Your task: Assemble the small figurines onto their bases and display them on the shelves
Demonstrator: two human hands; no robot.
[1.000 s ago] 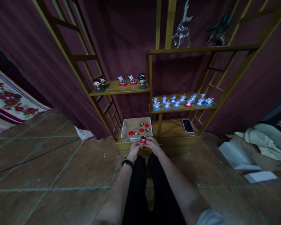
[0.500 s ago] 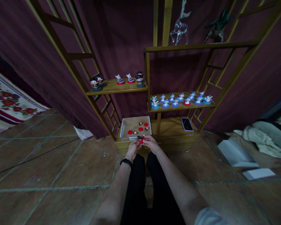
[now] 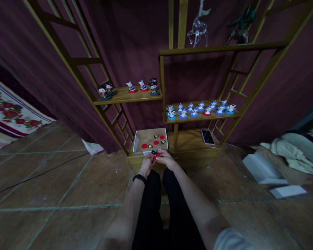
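Just in front of the box, my two hands meet at a small black-haired figurine point(image 3: 153, 152) with red at its lower part. My left hand point(image 3: 146, 165), with a black band on the wrist, pinches the figurine from the left. From the right, my right hand point(image 3: 167, 159) closes its fingers on a red disc base point(image 3: 157, 155) against the figurine. Whether the two parts are joined cannot be made out. Behind them, the shallow cardboard box point(image 3: 137, 141) holds several loose red discs point(image 3: 155, 142) and small dark-haired figurines point(image 3: 150, 146) lying down.
A wooden display shelf point(image 3: 135, 98) carries black-haired figurines point(image 3: 103, 92) and grey-white ones point(image 3: 130, 86). Several blue figurines point(image 3: 183, 113) line the right shelf, with a glass deer point(image 3: 198, 27) and dark statue point(image 3: 240, 29) above. A phone point(image 3: 208, 136) lies right of the box.
The figurine has shifted slightly left and tilted between my fingers. Both hands stay together before the box. The view has moved a little.
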